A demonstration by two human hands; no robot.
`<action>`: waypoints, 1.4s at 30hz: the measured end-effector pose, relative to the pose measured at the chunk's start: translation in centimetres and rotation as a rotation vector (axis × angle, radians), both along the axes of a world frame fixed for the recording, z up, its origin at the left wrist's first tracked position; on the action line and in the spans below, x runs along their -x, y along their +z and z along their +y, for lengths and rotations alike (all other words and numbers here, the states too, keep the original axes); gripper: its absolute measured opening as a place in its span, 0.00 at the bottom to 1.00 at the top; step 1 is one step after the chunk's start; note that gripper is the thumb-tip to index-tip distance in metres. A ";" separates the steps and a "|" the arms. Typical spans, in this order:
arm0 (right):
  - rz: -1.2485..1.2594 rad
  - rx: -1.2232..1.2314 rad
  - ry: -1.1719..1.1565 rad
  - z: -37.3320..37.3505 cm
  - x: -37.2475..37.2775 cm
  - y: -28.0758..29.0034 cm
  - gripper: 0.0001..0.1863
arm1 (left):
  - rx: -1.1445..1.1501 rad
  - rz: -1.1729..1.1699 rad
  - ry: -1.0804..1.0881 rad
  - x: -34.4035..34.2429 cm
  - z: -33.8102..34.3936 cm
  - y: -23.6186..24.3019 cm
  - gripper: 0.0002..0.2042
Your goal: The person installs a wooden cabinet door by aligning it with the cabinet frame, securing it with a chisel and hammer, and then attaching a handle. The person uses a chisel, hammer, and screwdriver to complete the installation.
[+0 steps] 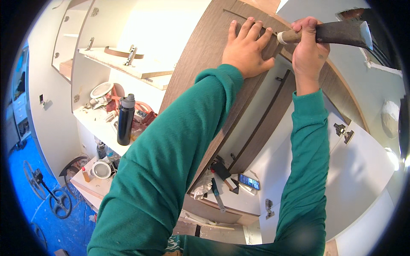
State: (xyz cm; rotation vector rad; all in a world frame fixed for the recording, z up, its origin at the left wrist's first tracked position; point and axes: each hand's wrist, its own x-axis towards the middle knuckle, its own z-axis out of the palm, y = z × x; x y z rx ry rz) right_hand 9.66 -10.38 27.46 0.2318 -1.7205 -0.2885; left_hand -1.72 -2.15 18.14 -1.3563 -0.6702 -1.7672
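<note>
My left hand [250, 49] lies with fingers spread on a wood-grain brown panel [192, 64], beside a thin dark line or groove near its top. My right hand [309, 57] grips a tool [344, 34] with a round wooden handle and a wide dark metal head with a pale edge. The tool is held sideways at the panel's upper right, its handle end close to my left fingertips. Below the panel is an opening with a white cabinet door [363, 166] on metal hinges.
A white shelf [102, 128] at left holds a black bottle [126, 119], round fittings and debris. A phone [249, 181] and tools [217, 194] lie on a lower ledge. A blue-covered floor [51, 226] with wheel-like objects [60, 202] is at far left.
</note>
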 end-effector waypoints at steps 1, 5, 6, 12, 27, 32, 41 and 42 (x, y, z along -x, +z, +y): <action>0.026 0.017 -0.038 0.0 0.1 -0.2 0.18 | 0.001 0.004 0.000 0.2 0.1 0.0 0.39; -0.053 -0.043 0.040 -1.1 0.1 0.7 0.18 | 0.006 -0.001 0.007 0.0 -0.1 0.0 0.39; -0.061 -0.048 0.063 -1.4 0.2 0.9 0.18 | 0.005 -0.002 0.007 0.0 -0.1 0.0 0.39; -0.072 -0.044 0.012 -1.0 0.0 0.8 0.18 | -0.005 -0.004 0.008 -0.1 0.0 0.1 0.39; -0.015 0.020 -0.142 -0.2 0.3 0.0 0.14 | 0.008 -0.007 0.015 0.1 -0.1 0.1 0.40; 0.065 0.021 -0.100 -1.5 -1.5 -0.1 0.19 | 0.021 0.002 0.002 -0.1 -0.1 0.0 0.41; 0.001 0.232 0.032 -5.9 -8.1 -6.8 0.14 | 0.019 -0.020 0.006 -0.1 -0.3 0.1 0.41; -0.007 0.273 0.035 -6.3 -9.0 -8.1 0.14 | 0.028 -0.014 0.007 -0.2 -0.2 0.1 0.41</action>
